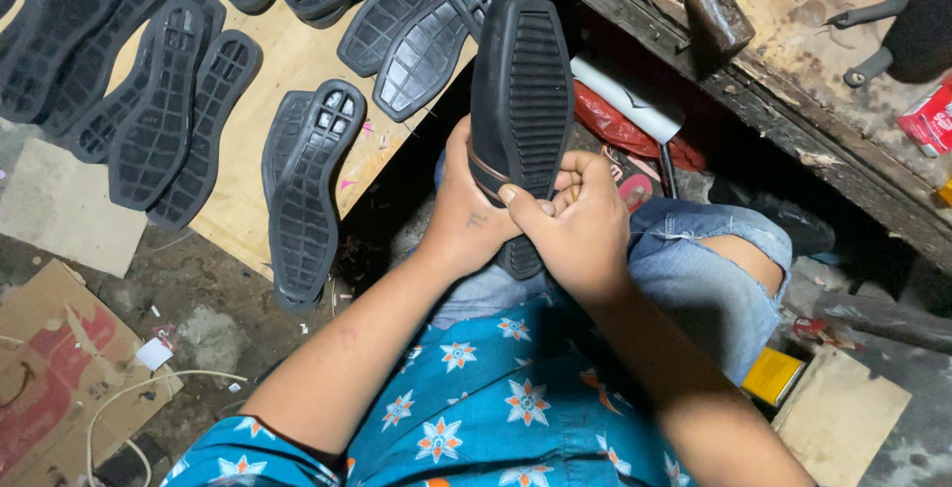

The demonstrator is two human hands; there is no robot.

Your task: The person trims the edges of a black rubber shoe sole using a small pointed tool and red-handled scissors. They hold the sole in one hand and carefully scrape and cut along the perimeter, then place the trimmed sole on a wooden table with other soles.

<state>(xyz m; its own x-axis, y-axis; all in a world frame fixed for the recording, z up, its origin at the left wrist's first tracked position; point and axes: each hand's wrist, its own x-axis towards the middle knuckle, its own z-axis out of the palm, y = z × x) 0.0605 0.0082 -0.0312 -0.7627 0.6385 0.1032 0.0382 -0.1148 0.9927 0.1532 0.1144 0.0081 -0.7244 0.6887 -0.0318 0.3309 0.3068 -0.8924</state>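
Observation:
A black shoe with a ribbed rubber sole facing up stands on end over my lap. My left hand grips its left side near the heel, fingers wrapped under the edge where a brown seam shows. My right hand clasps the heel end from the right, thumb pressed on the sole's rim. Both hands touch each other around the shoe. The shoe's upper is hidden behind the sole.
Several loose black rubber soles lie on a wooden board to the left. Cardboard and a white cord lie on the floor. A dirty wooden bench with a hammer runs along the right.

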